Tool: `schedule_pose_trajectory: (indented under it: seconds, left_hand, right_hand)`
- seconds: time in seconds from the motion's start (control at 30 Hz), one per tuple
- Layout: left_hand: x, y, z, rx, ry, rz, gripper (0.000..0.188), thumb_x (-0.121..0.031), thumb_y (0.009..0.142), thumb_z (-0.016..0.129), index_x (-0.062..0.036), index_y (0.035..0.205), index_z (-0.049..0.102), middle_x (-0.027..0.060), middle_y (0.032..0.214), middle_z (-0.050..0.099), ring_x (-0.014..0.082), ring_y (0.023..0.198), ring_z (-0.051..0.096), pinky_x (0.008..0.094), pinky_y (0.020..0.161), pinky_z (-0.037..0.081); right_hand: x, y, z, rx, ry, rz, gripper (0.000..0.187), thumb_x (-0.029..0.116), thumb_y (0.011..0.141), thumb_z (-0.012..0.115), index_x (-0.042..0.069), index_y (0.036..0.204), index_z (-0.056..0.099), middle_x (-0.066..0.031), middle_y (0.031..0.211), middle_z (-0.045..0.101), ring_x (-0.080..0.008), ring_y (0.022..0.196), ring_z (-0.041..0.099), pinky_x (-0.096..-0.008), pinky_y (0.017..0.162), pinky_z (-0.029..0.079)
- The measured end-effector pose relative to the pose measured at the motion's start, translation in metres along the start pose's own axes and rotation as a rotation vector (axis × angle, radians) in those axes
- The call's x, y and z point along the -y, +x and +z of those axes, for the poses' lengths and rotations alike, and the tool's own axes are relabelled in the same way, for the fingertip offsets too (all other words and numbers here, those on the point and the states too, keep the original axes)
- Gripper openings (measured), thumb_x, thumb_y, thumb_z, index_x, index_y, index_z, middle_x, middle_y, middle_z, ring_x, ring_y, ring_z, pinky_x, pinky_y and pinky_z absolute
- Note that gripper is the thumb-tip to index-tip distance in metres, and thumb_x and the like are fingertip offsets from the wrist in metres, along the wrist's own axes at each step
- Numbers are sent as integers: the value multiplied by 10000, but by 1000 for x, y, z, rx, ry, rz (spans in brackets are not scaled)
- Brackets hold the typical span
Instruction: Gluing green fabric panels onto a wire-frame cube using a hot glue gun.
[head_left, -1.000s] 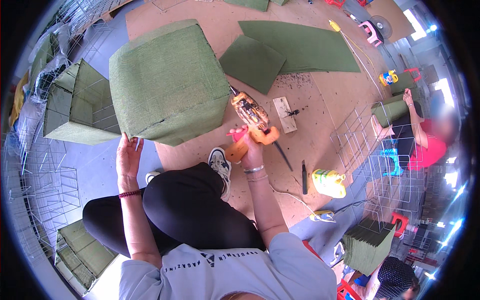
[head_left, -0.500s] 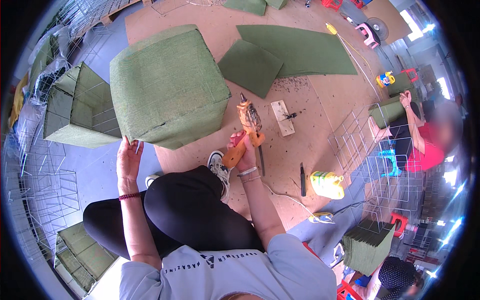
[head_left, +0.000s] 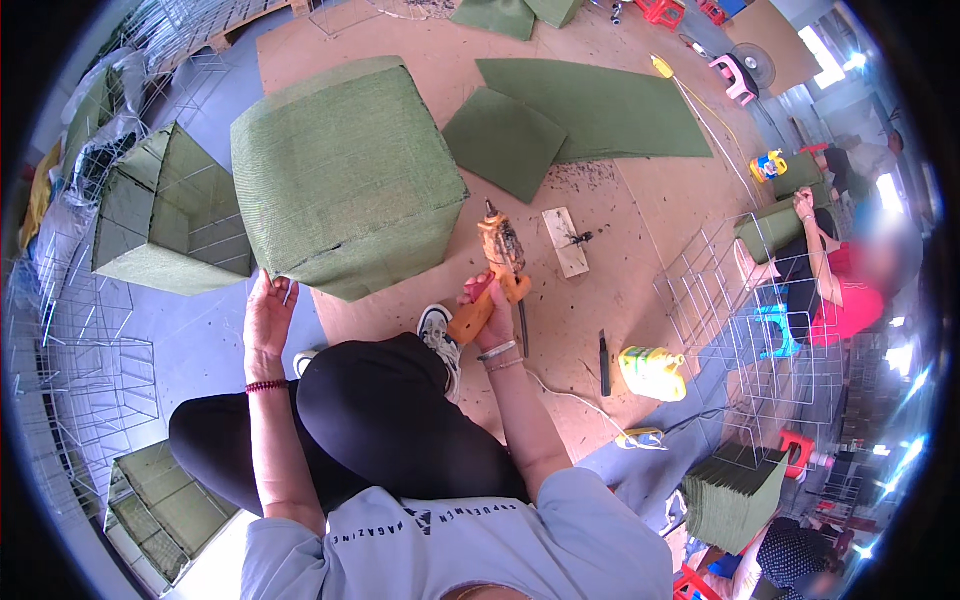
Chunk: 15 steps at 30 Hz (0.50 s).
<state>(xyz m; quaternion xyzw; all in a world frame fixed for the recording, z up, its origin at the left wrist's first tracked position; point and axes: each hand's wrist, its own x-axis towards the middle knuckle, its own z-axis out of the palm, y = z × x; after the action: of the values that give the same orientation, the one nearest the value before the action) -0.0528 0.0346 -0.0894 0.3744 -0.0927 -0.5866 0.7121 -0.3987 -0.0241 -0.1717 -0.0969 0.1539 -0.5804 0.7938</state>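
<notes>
A large green fabric-covered box (head_left: 340, 160) stands on the floor in front of me, a dark seam line along its near top edge. The fingertips of my left hand (head_left: 268, 312) pinch its near left corner, with the other fingers curled loosely. My right hand (head_left: 490, 305) is wrapped round the handle of an orange glue gun (head_left: 498, 245), just right of the box. The gun's dark-stained nozzle points away from me, apart from the box. Right of it lies a small pale board (head_left: 566, 243) with a black clump on it.
Green sheets (head_left: 620, 110) lie beyond the box. A black cutter knife (head_left: 604, 362) and a yellow bottle (head_left: 652, 373) are at my right. An open green box (head_left: 170, 225) stands left. Wire frames (head_left: 780, 370) stand right, near a person in red (head_left: 848, 300).
The box, hands and glue gun appear slightly lower and farther right in the picture, much of it with a small view shift. Both hands keep their holds.
</notes>
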Motion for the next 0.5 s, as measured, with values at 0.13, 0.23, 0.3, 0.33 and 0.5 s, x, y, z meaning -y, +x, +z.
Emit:
schedule_pose_trajectory:
  seconds: [0.13, 0.23, 0.3, 0.33, 0.5]
  left_hand:
    - [1, 0, -5, -21, -16, 0, 164, -260, 882, 596, -106, 940, 595, 1, 824, 592, 129, 874, 549, 349, 920, 410]
    - [2, 2, -9, 14, -11, -3, 168, -273, 896, 573, -119, 963, 576, -13, 837, 578, 121, 890, 535, 354, 949, 380]
    - [3, 1, -10, 38, 2, -2, 167, -281, 913, 544, -132, 988, 554, -28, 857, 561, 112, 907, 521, 357, 975, 354]
    - [3, 1, -9, 46, 5, -4, 165, -281, 912, 546, -132, 981, 556, -27, 852, 562, 113, 906, 521, 361, 976, 353]
    - [1, 0, -5, 1, 20, -3, 159, -273, 911, 547, -127, 973, 563, -24, 843, 565, 117, 901, 524, 370, 978, 355]
  right_hand:
    - [-1, 1, 30, 32, -69, 39, 262, 237, 869, 595, 93, 1056, 483, -29, 934, 542, -192, 933, 519, -335, 759, 447]
    - [-14, -1, 35, 112, -80, 130, 252, 168, 853, 601, 82, 1065, 495, -46, 969, 559, -226, 1005, 541, -338, 839, 455]
    - [-26, -6, 32, 54, -120, 183, 246, 138, 845, 599, 60, 1057, 501, -58, 966, 564, -244, 1012, 548, -354, 876, 445]
    - [-32, -8, 30, 39, -85, 193, 235, 125, 841, 601, 48, 1043, 509, -62, 960, 569, -253, 1005, 556, -362, 893, 441]
    - [-36, -6, 14, 54, -33, 169, 275, 146, 841, 602, 68, 1080, 491, -55, 984, 560, -246, 1018, 546, -351, 879, 448]
